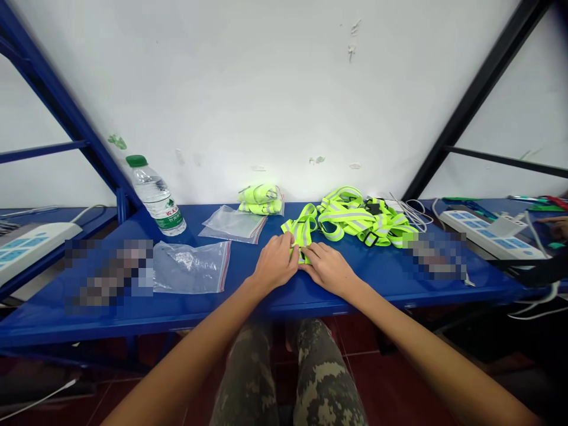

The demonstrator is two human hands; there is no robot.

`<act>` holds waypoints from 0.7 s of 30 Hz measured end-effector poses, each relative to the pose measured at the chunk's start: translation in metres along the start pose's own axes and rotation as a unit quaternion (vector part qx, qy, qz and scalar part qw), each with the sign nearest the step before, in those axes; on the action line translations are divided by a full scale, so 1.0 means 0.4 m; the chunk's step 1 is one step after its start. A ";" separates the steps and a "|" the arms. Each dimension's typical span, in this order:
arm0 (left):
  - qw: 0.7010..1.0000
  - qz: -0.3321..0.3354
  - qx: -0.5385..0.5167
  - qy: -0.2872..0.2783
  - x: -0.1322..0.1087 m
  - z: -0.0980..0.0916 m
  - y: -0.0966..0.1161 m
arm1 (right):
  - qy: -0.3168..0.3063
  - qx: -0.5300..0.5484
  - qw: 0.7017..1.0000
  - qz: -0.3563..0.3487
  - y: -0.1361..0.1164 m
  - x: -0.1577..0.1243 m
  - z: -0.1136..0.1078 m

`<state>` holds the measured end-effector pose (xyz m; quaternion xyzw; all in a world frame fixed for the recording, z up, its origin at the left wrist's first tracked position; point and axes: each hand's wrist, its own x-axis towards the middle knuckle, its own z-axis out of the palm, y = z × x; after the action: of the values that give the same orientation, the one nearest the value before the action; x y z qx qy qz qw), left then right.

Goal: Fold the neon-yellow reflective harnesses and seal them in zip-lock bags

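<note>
My left hand and my right hand meet at the middle of the blue table. Their fingers grip the end of a neon-yellow reflective safety vest, whose silver-striped straps run back into a tangled pile on the table. Part of the strap is hidden under my fingers. A folded neon vest lies near the wall, behind a clear zip-top plastic bag. Another clear bag lies left of my left hand.
A water bottle with a green cap lies tilted on the table at left. White power strips sit at both sides, with white cables behind the pile. Another person's hand shows at far right. Pixelated patches cover parts of the table.
</note>
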<state>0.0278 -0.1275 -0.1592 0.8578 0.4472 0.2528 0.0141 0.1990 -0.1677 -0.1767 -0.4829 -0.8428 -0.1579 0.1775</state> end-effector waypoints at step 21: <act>0.982 -0.172 0.066 -0.046 0.107 0.024 -0.013 | 0.016 0.054 0.984 0.172 0.033 0.116 0.060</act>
<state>0.0485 -0.0894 -0.1509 0.7777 0.6030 0.1766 0.0214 0.1853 -0.1156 -0.1759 -0.6075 -0.7518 -0.0867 0.2414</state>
